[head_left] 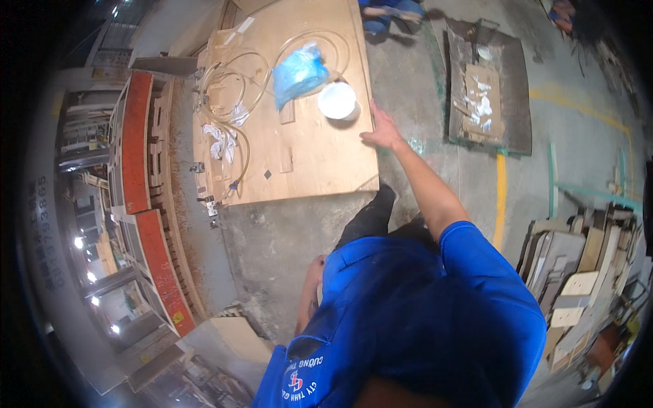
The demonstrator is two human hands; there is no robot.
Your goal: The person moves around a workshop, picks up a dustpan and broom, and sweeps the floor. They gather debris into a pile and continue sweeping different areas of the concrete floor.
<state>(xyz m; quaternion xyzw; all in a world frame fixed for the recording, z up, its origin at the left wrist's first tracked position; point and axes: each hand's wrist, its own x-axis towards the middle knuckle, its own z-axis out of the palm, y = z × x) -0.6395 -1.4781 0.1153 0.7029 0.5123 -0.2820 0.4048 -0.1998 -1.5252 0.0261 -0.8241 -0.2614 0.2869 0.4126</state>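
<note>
My right arm reaches forward, and my right hand (386, 129) rests at the right edge of a light plywood-topped table (326, 163), fingers stretched and thumb spread apart. It holds nothing. A white tub (337, 100) stands on the tabletop just left of this hand. Beside the tub lies a crumpled blue plastic bag (299, 73). My left arm hangs low beside my body; of my left hand (319, 262) only a small part shows next to my blue shirt, and its fingers are hidden.
Clear hose (246, 139) coils over the table's left side, near crumpled white paper (223, 144). A dark tray (520, 102) with cardboard and scraps sits on the floor at right. Boards (568, 292) are stacked lower right. Another person (391, 12) is at the top.
</note>
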